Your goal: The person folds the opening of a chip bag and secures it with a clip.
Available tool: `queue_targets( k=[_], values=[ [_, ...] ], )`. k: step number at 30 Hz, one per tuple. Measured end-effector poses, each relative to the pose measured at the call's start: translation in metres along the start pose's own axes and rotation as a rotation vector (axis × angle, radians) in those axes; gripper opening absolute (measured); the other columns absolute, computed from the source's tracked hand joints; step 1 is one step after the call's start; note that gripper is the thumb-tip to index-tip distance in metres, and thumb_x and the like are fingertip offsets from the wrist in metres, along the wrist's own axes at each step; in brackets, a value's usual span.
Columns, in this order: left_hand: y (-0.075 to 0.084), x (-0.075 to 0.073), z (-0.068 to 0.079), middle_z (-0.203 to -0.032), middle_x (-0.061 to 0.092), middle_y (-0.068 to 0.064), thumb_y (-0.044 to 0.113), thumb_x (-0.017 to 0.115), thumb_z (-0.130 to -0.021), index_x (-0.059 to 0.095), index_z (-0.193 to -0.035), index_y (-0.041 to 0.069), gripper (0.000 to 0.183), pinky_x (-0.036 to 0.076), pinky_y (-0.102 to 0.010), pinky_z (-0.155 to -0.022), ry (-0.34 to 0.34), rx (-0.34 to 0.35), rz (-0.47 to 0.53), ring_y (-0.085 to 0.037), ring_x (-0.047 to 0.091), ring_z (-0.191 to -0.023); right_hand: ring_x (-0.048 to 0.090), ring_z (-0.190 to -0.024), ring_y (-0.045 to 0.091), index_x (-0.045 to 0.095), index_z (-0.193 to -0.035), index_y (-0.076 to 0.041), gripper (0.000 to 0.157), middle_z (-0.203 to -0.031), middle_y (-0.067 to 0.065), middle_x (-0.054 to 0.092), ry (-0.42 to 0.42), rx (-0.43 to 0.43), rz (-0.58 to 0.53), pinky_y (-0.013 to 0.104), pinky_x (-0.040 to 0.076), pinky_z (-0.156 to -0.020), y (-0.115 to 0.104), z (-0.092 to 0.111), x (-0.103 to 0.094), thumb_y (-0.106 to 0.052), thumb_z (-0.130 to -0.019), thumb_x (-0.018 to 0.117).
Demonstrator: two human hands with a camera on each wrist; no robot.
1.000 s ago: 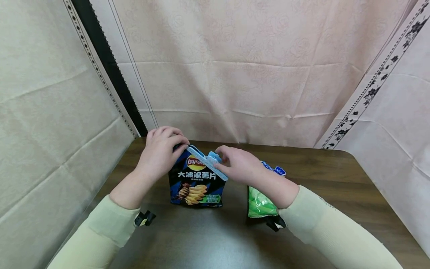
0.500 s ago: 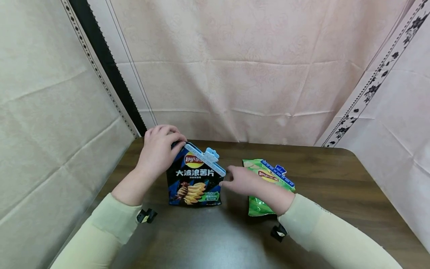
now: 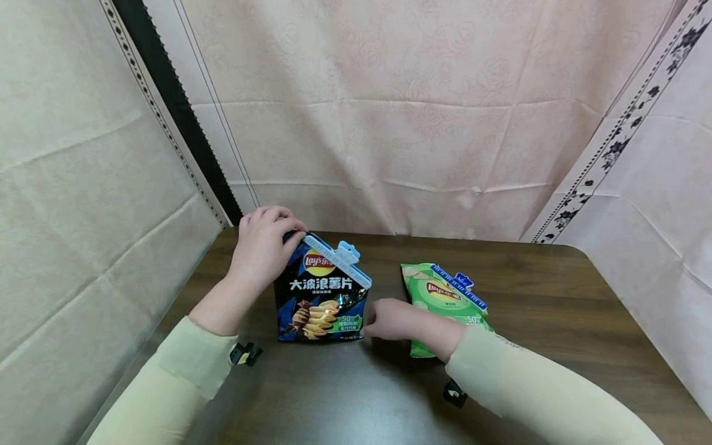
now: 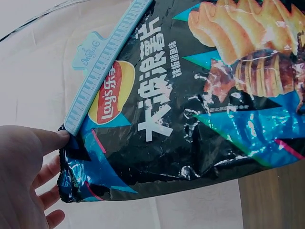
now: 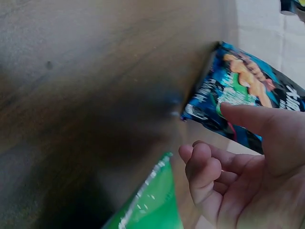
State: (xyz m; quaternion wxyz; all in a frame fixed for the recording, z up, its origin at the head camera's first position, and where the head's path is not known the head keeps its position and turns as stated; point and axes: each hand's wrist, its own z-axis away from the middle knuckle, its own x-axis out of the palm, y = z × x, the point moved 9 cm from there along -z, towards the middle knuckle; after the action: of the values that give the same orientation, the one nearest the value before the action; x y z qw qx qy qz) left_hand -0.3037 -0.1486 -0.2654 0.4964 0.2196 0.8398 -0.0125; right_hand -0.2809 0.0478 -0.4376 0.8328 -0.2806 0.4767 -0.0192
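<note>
A black Lay's chip bag (image 3: 311,306) stands upright on the table, a light blue clip (image 3: 339,259) slanted across its top right corner. With thumb and fingers my left hand (image 3: 261,247) pinches the bag's top left corner; the left wrist view shows the thumb (image 4: 45,139) on the front, beside the clip's end. My right hand (image 3: 395,319) is at the bag's lower right corner. Its thumb (image 5: 248,114) overlaps the bag in the right wrist view, the bent fingers lying apart from it; whether it touches the bag, I cannot tell.
A green Lay's chip bag (image 3: 419,284) with a dark blue clip (image 3: 458,285) lies to the right, partly behind my right forearm. The wooden table (image 3: 311,395) ends at a pale curtain (image 3: 423,142) at the back, with cloth on both sides.
My right hand has left the light blue clip and moved down to the black bag's lower right corner. The green bag is more visible. My left hand keeps its hold, with the bag shifted slightly left.
</note>
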Motion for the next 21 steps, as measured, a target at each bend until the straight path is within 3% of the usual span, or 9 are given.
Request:
queue_targets(
  k=[8,21],
  values=[
    [-0.004,0.004,-0.001,-0.121,0.061,-0.008,0.028,0.068,-0.096,0.076,-0.103,0.018,0.015,0.029,-0.058,-0.101,-0.011,-0.017,0.005,-0.036,0.046,-0.122,0.057,-0.075,0.016,0.068,-0.102,-0.009,0.031,-0.083,0.000,0.062,-0.003,0.058,-0.009,0.034,0.049,-0.068,0.003,-0.013,0.013,-0.036,-0.088,0.074],
    [-0.009,0.007,-0.002,-0.122,0.061,-0.008,0.028,0.066,-0.097,0.076,-0.104,0.018,0.015,0.030,-0.059,-0.100,-0.019,-0.027,0.008,-0.036,0.046,-0.122,0.055,-0.070,0.015,0.063,-0.086,-0.011,0.020,-0.078,-0.001,0.060,0.034,0.034,0.024,0.033,0.047,-0.066,-0.004,-0.016,0.018,-0.026,-0.088,0.076]
  ],
)
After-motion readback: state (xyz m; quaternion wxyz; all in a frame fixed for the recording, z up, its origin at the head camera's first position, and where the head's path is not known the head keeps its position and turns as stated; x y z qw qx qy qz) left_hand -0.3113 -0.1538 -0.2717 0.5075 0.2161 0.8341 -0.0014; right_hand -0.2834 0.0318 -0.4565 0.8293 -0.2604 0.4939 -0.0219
